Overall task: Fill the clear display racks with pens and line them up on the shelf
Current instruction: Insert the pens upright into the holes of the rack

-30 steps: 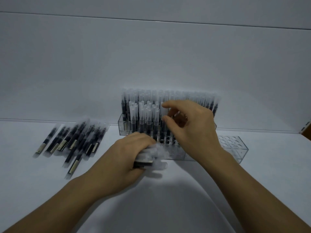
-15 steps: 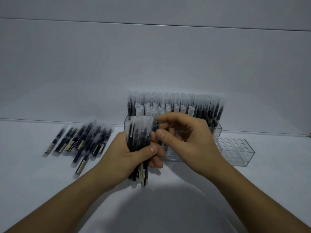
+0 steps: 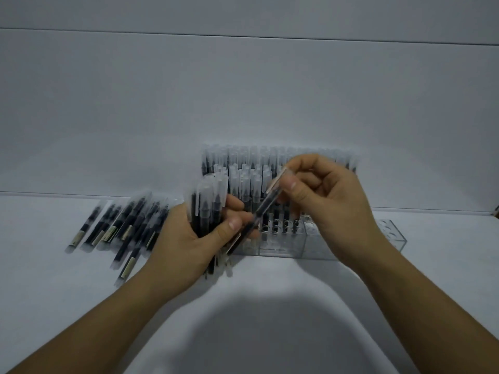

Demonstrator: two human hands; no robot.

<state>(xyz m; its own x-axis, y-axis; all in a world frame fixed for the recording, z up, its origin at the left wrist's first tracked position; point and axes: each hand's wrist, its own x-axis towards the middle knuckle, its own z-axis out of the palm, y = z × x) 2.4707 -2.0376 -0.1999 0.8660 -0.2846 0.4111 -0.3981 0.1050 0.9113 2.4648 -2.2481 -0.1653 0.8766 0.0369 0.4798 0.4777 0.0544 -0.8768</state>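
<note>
My left hand (image 3: 189,238) grips a bundle of black pens with clear caps (image 3: 208,203), held upright in front of the rack. My right hand (image 3: 332,201) pinches a single pen (image 3: 266,205) near its cap; the pen slants down to the left, its lower end at the bundle by my left thumb. Behind both hands stands a clear display rack (image 3: 283,244), its back rows packed with upright pens (image 3: 243,163). Some front holes on its right side look unfilled.
A loose pile of pens (image 3: 118,228) lies flat on the white shelf (image 3: 270,319) to the left. A second clear rack (image 3: 391,236) with bare holes sits right of the first. A white back wall rises just behind the racks.
My left hand lifted the bundle from lying on the shelf to upright. My right hand left the rack, came to the bundle and now draws one pen out up to the right.
</note>
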